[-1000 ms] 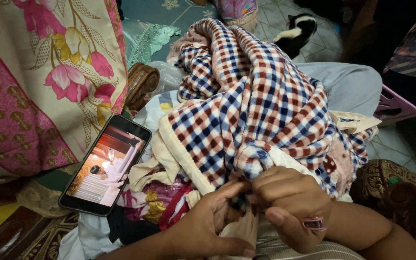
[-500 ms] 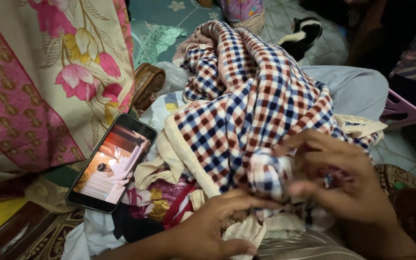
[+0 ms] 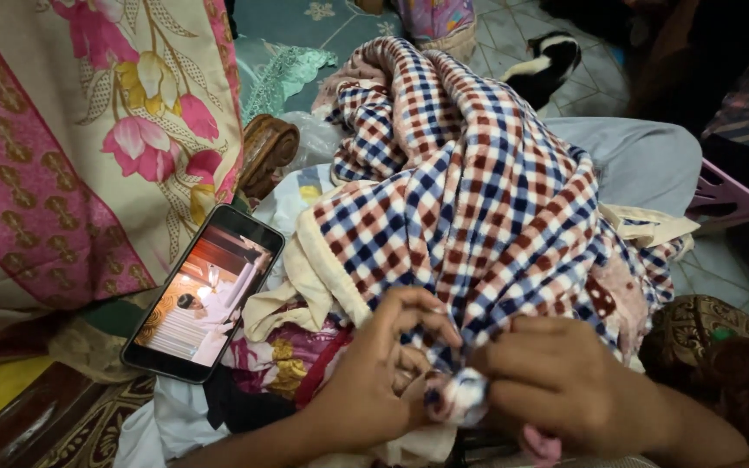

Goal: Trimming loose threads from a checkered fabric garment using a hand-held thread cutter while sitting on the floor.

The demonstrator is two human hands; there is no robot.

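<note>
A checked cloth point(image 3: 478, 191) in red, navy and white lies heaped over a pile of clothes in front of me. My left hand point(image 3: 374, 381) and my right hand point(image 3: 556, 386) meet at its near edge. Both pinch a bunched, twisted end of the cloth point(image 3: 457, 394) between their fingers. A cream garment point(image 3: 305, 277) and a dark pink patterned fabric point(image 3: 283, 360) lie under the checked cloth, just left of my left hand.
A smartphone point(image 3: 201, 295) with a lit screen leans against a floral pink cushion point(image 3: 71, 147) at left. A carved wooden armrest point(image 3: 266, 147) sits behind it. A black-and-white cat point(image 3: 548, 65) lies on the tiled floor at the back. A pink plastic piece point(image 3: 726, 195) is at right.
My right hand has dropped back down to the near edge and closed on the bunched end. My left hand has lifted to meet it there.
</note>
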